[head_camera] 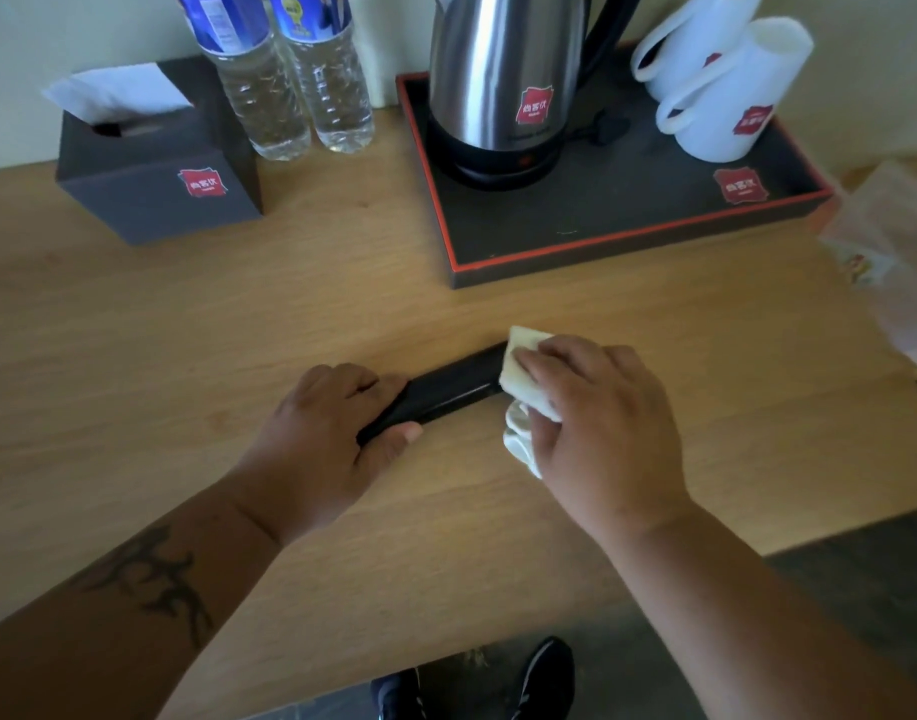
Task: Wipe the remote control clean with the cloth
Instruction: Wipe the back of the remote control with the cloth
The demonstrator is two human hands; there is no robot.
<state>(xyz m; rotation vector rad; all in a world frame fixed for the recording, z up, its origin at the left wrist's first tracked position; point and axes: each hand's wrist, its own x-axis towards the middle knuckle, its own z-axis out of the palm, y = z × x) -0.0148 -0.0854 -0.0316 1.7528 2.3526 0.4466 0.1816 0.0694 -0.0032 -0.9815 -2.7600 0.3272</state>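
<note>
Two bottles [295, 85], tissue box [154, 184], kettle tray [627, 241] behind remote [451, 387].

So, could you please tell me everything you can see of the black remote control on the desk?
The long, slim black remote control looks like glossy plastic and lies flat on the wooden desk, angled from lower left to upper right. No buttons can be made out. The left hand grips its near end, fingers over the top and thumb along the near edge. The right hand presses a folded white cloth over its far end, hiding that end.
</note>
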